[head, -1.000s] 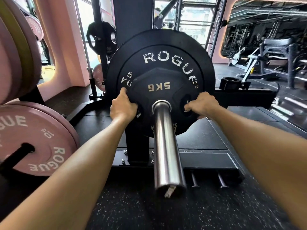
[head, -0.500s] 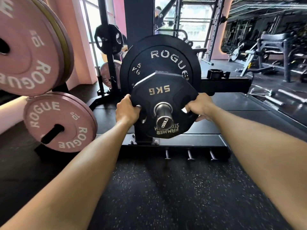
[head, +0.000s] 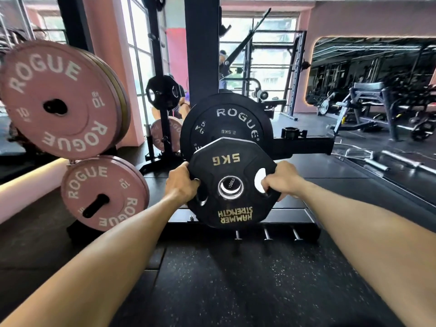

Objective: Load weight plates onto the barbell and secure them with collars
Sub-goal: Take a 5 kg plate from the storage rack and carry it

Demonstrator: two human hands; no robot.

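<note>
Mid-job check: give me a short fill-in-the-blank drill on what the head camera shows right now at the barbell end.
1. The small black plate held by the left hand and right hand is marked ___ KG.
2. Its brand lettering reads HAMMER ___.
3. The large black plate behind it says ___.
4. The plates stored at left are ___ in colour.

Missing words: 5; STRENGTH; ROGUE; pink

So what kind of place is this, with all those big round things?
It looks like a gym. Both hands hold a black 5 kg weight plate at the end of a barbell, pink weight plates hang on a rack to the left, and exercise machines stand in the background on the right.
</note>
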